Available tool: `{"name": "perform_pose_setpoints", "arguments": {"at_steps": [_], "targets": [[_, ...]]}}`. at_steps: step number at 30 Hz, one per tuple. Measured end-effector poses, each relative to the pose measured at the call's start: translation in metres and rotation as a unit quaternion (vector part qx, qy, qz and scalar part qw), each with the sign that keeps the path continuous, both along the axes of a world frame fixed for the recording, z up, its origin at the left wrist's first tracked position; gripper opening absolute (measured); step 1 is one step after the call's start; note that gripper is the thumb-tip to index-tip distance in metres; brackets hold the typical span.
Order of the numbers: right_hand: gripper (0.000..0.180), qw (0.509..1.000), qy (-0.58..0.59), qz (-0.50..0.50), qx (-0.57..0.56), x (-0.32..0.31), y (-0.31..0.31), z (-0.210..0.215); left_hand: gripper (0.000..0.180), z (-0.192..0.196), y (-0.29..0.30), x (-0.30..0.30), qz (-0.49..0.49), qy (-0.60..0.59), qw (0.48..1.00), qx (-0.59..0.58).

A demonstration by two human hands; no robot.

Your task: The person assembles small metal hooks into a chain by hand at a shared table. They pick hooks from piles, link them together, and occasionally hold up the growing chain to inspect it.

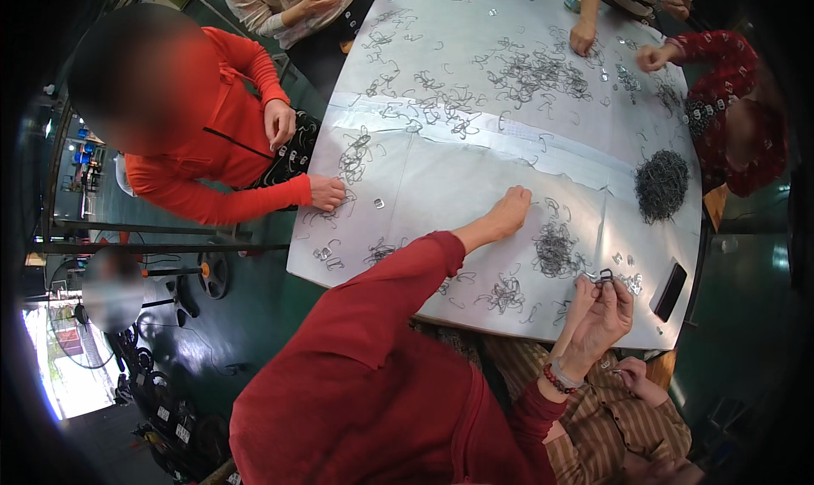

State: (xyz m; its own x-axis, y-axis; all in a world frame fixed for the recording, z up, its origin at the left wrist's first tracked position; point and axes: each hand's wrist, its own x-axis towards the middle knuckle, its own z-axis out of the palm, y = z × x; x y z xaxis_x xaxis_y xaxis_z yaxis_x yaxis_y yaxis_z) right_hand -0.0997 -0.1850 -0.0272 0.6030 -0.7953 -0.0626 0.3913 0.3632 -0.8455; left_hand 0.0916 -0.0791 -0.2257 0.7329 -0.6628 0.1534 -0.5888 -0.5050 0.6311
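Over the middle of the near half of the table, my left hand (506, 214) reaches out with its fingertips pinched together. Whatever they hold, if anything, is too small to make out. My right hand (609, 314), with a beaded bracelet at the wrist, is raised near the table's near right edge. Its thumb and fingers grip a small metal buckle (604, 275). Between my two hands lies a tangled heap of thin bent wire hooks (555, 249). Shiny metal buckles (630, 283) are scattered just beyond my right hand.
The pale-covered table (475, 294) carries more loose hooks (538, 74) and a dense dark pile (661, 186) at right. A black phone (671, 292) lies near the right edge. Co-workers sit around, one in orange (182, 137) at left, one in brown stripes (627, 426) close on my right.
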Motion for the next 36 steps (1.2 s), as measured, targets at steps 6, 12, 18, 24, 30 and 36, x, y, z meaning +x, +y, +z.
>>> {"name": "perform_pose_setpoints", "arguments": {"at_steps": [6, 12, 18, 24, 30, 36], "targets": [[0.013, 0.991, 0.050, 0.089, -0.085, 0.022, 0.036, 0.005, 0.016, 0.109, 0.082, -0.013, 0.097, 0.305, 0.933, -0.164], [0.013, 0.985, 0.049, 0.155, -0.059, 0.050, 0.100, 0.013, 0.011, 0.244, 0.143, -0.049, 0.005, 0.290, 0.909, -0.301], [0.011, 0.982, 0.041, 0.166, -0.086, 0.063, 0.148, 0.028, 0.012, 0.250, 0.175, -0.052, -0.029, 0.089, 0.956, -0.280], [0.009, 0.973, 0.073, 0.170, -0.139, 0.061, 0.154, 0.027, 0.015, 0.249, 0.181, -0.048, -0.015, 0.065, 0.969, -0.237], [0.008, 0.961, 0.074, 0.150, -0.220, 0.053, 0.152, 0.026, 0.012, 0.256, 0.167, -0.057, -0.024, 0.095, 0.972, -0.213], [0.017, 0.957, 0.148, 0.131, -0.213, 0.021, 0.068, 0.025, 0.005, 0.257, 0.145, -0.067, -0.061, 0.209, 0.949, -0.227]]}}
